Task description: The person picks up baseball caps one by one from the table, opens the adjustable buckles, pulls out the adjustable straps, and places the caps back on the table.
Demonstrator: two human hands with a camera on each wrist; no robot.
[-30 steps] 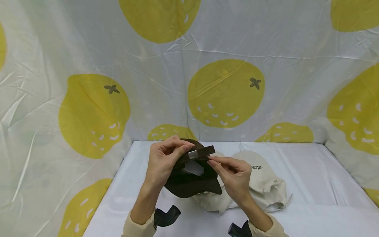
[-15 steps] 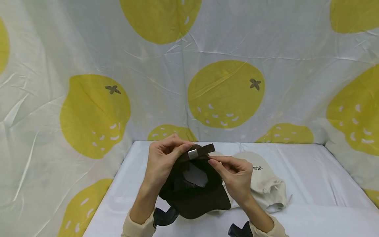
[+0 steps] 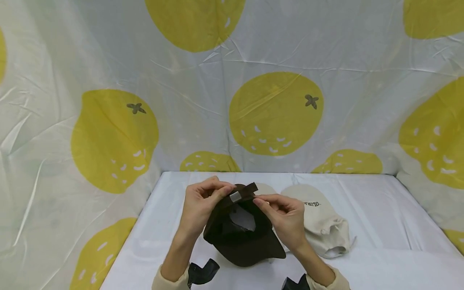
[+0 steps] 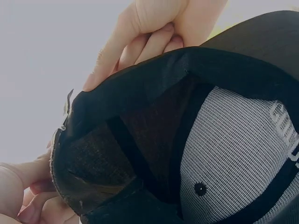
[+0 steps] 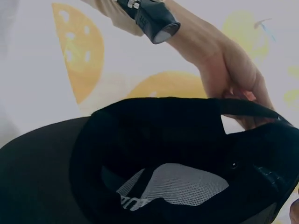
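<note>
A dark brown cap [image 3: 241,245] hangs between my hands in the head view, with its hollow inside and brim turned toward me. My left hand [image 3: 201,201] pinches the back strap beside a silver buckle [image 3: 235,196]. The loose strap end [image 3: 251,188] sticks out past the buckle. With thumb and index finger, my right hand [image 3: 282,215] pinches the cap's back edge, close to that strap end. White mesh lining [image 4: 229,149] shows inside the cap in the left wrist view. In the right wrist view, the strap [image 5: 247,108] spans the cap's back opening.
A beige cap [image 3: 326,225] with dark lettering lies on the white-covered table [image 3: 380,213] behind my right hand. Another pale cap [image 3: 266,189] is mostly hidden behind the brown one. A lemon-print curtain [image 3: 195,112] encloses the back and sides.
The brown cap's brim has swung down toward me, exposing more of its inside. My hands have dipped slightly and keep their pinch on the cap's back.
</note>
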